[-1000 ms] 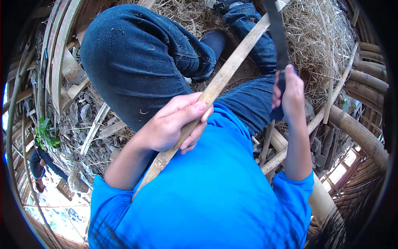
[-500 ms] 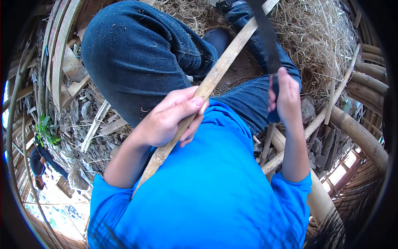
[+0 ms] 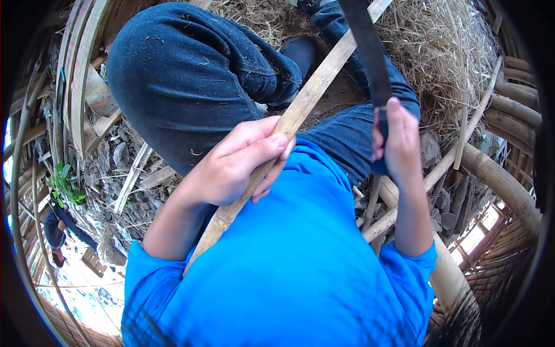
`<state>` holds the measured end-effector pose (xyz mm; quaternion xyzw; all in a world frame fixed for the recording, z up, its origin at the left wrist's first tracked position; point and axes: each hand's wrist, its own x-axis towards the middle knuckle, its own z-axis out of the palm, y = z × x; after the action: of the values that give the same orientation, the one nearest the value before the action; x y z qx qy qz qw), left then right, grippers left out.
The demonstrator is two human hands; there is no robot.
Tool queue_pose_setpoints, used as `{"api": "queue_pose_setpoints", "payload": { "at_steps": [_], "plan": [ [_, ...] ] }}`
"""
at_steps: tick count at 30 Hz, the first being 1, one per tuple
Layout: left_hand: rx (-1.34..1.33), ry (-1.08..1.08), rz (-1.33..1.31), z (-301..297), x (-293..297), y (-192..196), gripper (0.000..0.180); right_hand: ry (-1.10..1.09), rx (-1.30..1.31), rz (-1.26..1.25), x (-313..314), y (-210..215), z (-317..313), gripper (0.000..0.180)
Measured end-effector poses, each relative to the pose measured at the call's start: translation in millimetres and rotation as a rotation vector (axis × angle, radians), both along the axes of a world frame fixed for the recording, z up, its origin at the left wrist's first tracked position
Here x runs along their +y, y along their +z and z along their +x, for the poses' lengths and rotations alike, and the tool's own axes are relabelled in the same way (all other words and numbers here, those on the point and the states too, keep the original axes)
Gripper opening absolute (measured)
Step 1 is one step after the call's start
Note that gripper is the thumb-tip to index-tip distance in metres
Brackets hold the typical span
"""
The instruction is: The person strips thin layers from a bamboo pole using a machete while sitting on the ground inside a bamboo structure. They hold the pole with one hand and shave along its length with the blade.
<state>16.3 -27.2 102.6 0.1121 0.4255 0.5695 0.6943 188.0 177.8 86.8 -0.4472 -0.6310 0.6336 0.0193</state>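
My left hand (image 3: 245, 162) is wrapped round a long bamboo strip (image 3: 315, 87), with the thumb lying along its upper face. The strip slants from under my left forearm, across my blue shirt, up to the top right between my legs. In my right hand (image 3: 399, 139) is the dark blue handle of a machete (image 3: 372, 58), fingers closed round it. Its wide dark blade points up and slightly left, crossing over the far part of the strip. Whether the edge touches the strip I cannot tell. The right hand is slightly blurred.
Dry shavings (image 3: 430, 63) are heaped beyond my right leg. Split bamboo lengths (image 3: 81, 75) stand at the upper left, above rubble and a small green plant (image 3: 66, 184). Bamboo poles (image 3: 500, 179) lie at the right. Another person (image 3: 55, 234) is at the far left.
The view has shifted slightly. My right hand and the machete sit a little lower, while my left hand keeps the same hold on the bamboo strip.
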Motion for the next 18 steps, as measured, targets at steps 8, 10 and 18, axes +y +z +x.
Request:
{"api": "queue_pose_setpoints", "payload": {
  "at_steps": [8, 10, 18],
  "plan": [
    [0.032, -0.028, -0.021, -1.8, -0.7, -3.1, 0.029, 0.016, 0.014, -0.081, -18.2, -3.3, 3.2, 0.048],
    [0.014, -0.017, -0.016, 0.9, -2.8, -3.3, 0.029, -0.010, 0.012, -0.036, -4.9, -5.7, 2.0, 0.047],
    [-0.007, -0.012, -0.011, 5.1, -1.7, -3.1, 0.030, -0.050, 0.001, -0.023, 0.6, -7.5, 3.2, 0.045]
  ]
}}
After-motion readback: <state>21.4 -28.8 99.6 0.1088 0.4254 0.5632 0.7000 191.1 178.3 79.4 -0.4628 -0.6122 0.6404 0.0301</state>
